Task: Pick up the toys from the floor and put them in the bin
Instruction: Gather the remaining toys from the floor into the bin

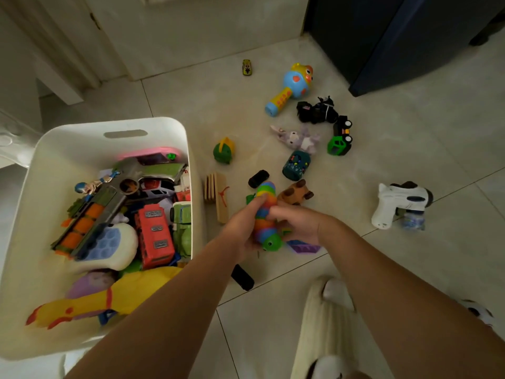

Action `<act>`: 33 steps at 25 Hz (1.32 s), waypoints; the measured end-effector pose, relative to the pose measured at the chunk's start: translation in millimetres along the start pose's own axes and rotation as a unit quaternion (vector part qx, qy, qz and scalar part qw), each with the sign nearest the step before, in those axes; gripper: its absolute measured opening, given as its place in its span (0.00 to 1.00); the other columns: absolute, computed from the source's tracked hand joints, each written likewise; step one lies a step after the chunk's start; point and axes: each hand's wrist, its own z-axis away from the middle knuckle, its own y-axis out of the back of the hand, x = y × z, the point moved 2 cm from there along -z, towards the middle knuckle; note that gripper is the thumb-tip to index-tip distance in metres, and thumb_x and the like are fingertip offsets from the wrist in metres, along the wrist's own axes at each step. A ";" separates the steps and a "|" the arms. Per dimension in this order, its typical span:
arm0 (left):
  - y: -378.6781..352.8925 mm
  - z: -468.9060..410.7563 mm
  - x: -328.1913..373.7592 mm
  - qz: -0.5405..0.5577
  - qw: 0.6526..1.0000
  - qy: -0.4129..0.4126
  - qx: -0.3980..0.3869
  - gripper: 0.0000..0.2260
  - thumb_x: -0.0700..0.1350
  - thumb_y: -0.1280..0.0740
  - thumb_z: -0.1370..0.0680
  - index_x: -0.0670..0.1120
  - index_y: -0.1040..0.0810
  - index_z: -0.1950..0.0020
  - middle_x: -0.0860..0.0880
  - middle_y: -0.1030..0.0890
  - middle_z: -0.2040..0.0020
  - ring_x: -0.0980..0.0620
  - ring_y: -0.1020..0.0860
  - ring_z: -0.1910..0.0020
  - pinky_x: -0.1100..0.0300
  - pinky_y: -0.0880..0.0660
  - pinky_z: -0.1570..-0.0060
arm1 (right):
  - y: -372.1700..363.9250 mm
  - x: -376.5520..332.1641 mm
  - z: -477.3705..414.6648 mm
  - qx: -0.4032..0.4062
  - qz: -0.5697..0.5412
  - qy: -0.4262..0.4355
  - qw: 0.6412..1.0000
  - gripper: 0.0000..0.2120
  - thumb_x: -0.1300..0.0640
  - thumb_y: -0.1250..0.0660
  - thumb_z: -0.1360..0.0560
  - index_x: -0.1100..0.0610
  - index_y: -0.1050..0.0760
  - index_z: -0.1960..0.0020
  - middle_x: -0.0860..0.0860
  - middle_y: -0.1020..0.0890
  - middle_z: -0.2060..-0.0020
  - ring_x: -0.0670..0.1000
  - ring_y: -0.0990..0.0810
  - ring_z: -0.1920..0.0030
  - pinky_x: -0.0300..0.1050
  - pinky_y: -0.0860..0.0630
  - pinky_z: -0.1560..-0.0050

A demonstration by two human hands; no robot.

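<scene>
Nearest, a cream ribbed garment (319,324) lies over the person's legs at the bottom right, and both forearms reach out from the near edge. A black toy car (242,277) lies on the tiled floor (410,269) beneath the left forearm.

Both hands meet on the rainbow caterpillar (265,212), which is to the right of the bin. The left hand (243,228) has its fingers curled round the toy's middle from the left. The right hand (297,225) grips it from the right, its thumb across the body. The toy's green head points toward the person. Whether any part of it touches the floor cannot be told. A purple pop toy (303,246) lies just under the right hand.

On the left stands the white bin (68,149), filled with toys: a yellow rubber chicken (109,299) nearest, a red bus (154,236) and a toy gun (93,217) with orange darts above it.

Just beyond the hands lie a wooden block (217,195) beside the bin, a second black car (258,178) and a brown plush animal (295,192). Well to the right lies a white bubble gun (399,206).

Farther out are a green and yellow toy (224,150), a dark teal cylinder (296,165), a purple plush bunny (297,138) and a green truck (340,140). Beyond those are a black motorcycle (317,110), a blue and yellow toy microphone (293,87) and, farthest, a small yellow car (246,67) near the wall. A dark cabinet (410,36) fills the far right corner.
</scene>
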 end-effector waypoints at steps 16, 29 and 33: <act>26.0 84.3 100.9 0.015 0.982 -0.170 -0.085 0.14 0.53 0.35 0.22 0.43 0.24 0.48 0.45 0.21 0.62 0.50 0.25 0.72 0.60 0.25 0.71 | 34.2 -2.6 -54.9 0.471 0.009 0.032 0.882 0.11 0.56 0.33 0.27 0.58 0.22 0.46 0.58 0.23 0.44 0.60 0.19 0.55 0.43 0.25 0.69; 225.5 146.6 69.8 0.117 0.953 -0.216 0.175 0.14 0.55 0.31 0.25 0.44 0.23 0.53 0.44 0.20 0.66 0.49 0.24 0.72 0.59 0.25 0.71 | -197.3 -148.6 12.2 0.153 0.129 0.238 0.950 0.10 0.56 0.27 0.30 0.53 0.28 0.54 0.51 0.21 0.56 0.51 0.20 0.59 0.41 0.25 0.68; 249.5 140.8 57.8 0.122 0.954 -0.191 0.196 0.17 0.57 0.29 0.29 0.44 0.21 0.52 0.43 0.18 0.60 0.47 0.21 0.69 0.52 0.20 0.59 | -228.1 -127.8 -33.1 0.160 0.245 0.110 0.950 0.04 0.60 0.30 0.28 0.58 0.22 0.54 0.52 0.22 0.67 0.49 0.23 0.67 0.38 0.23 0.67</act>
